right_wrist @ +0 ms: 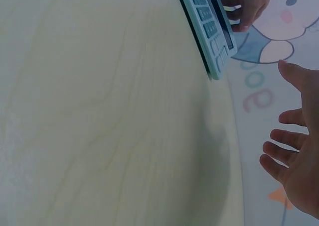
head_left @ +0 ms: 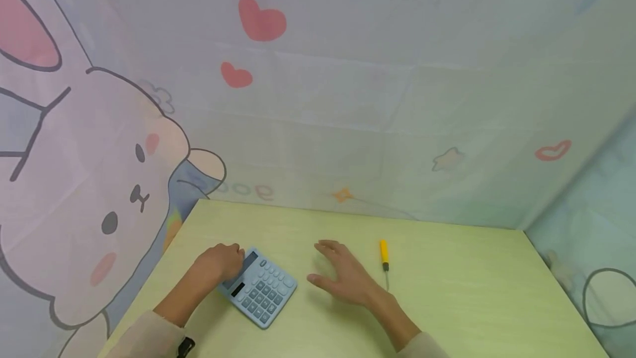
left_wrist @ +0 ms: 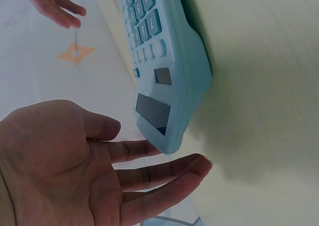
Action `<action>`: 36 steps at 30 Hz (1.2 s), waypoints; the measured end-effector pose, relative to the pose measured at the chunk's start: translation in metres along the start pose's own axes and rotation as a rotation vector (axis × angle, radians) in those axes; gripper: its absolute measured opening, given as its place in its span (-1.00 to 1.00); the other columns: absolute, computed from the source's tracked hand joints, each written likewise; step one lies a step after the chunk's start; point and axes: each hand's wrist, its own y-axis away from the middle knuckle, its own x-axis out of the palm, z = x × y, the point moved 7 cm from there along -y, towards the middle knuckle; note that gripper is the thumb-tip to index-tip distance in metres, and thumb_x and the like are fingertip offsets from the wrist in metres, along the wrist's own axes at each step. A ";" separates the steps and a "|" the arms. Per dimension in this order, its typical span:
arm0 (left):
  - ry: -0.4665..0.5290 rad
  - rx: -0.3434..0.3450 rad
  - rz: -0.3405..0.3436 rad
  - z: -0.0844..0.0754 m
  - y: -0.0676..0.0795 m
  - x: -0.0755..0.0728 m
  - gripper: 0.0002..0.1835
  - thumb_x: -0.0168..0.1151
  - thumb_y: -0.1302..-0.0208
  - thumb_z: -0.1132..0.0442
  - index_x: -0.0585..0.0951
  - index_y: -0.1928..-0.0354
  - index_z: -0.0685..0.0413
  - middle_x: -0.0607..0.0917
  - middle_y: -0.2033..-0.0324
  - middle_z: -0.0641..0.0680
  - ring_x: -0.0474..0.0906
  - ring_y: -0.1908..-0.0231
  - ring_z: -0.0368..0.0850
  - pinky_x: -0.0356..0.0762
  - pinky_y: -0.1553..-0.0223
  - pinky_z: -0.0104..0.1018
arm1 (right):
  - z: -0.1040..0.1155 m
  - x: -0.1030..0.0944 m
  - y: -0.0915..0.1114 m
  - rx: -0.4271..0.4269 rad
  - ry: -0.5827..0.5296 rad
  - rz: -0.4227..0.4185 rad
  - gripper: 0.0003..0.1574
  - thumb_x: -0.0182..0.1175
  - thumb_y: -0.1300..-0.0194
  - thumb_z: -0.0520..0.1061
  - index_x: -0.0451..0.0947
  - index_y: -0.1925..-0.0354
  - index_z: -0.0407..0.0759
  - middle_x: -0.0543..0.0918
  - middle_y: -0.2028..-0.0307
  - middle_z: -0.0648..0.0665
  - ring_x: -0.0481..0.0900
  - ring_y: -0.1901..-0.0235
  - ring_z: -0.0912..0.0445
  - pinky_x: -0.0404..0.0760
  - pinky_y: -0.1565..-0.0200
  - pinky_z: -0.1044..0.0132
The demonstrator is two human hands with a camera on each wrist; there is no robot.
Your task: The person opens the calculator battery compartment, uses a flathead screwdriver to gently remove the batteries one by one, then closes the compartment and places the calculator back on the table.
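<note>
A light blue calculator (head_left: 268, 291) lies on the table with its keys facing up, turned at an angle. My left hand (head_left: 223, 263) is at its display end, overlapping the upper left edge in the head view. In the left wrist view the fingers (left_wrist: 164, 178) extend loosely past the display corner, and the thumb stands off the casing. To the right of the calculator, my right hand (head_left: 345, 272) hovers with spread fingers and holds nothing. Beyond it lies a screwdriver (head_left: 384, 253) with a yellow handle and thin metal shaft; its tip end is close to my right wrist.
The pale yellow-green table (head_left: 472, 286) meets a printed cloth backdrop (head_left: 348, 98) with hearts and a large cartoon rabbit at its far edge. A dark looped line (head_left: 586, 291) shows on the right side, beyond the table edge.
</note>
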 end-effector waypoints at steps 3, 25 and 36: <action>0.003 -0.002 -0.002 -0.002 0.000 0.004 -0.47 -0.20 -0.68 0.20 0.42 -0.41 0.49 0.57 -0.25 0.51 0.58 -0.17 0.45 0.54 -0.15 0.22 | 0.002 0.007 -0.003 -0.014 0.002 0.010 0.04 0.19 -0.46 0.45 0.31 -0.59 -0.14 0.31 -0.56 -0.14 0.25 -0.54 -0.13 0.29 -0.47 -0.16; 0.018 -0.037 -0.072 -0.014 0.010 0.007 -0.53 -0.08 -0.61 0.24 0.49 -0.27 0.53 0.68 0.11 0.43 0.57 0.34 0.13 0.58 0.25 0.02 | 0.017 0.050 -0.012 -0.049 0.020 0.074 -0.13 0.24 -0.49 0.33 0.49 -0.44 -0.26 0.59 -0.30 -0.19 0.54 -0.28 -0.05 0.48 -0.34 -0.01; -0.026 0.041 -0.105 -0.017 0.009 0.001 -0.60 -0.03 -0.61 0.31 0.50 -0.24 0.54 0.70 0.17 0.43 0.58 0.36 0.10 0.58 0.29 0.00 | 0.021 0.058 -0.010 -0.040 -0.009 0.103 -0.27 0.30 -0.48 0.25 0.60 -0.32 -0.25 0.70 -0.10 -0.08 0.56 -0.04 0.16 0.54 -0.19 0.17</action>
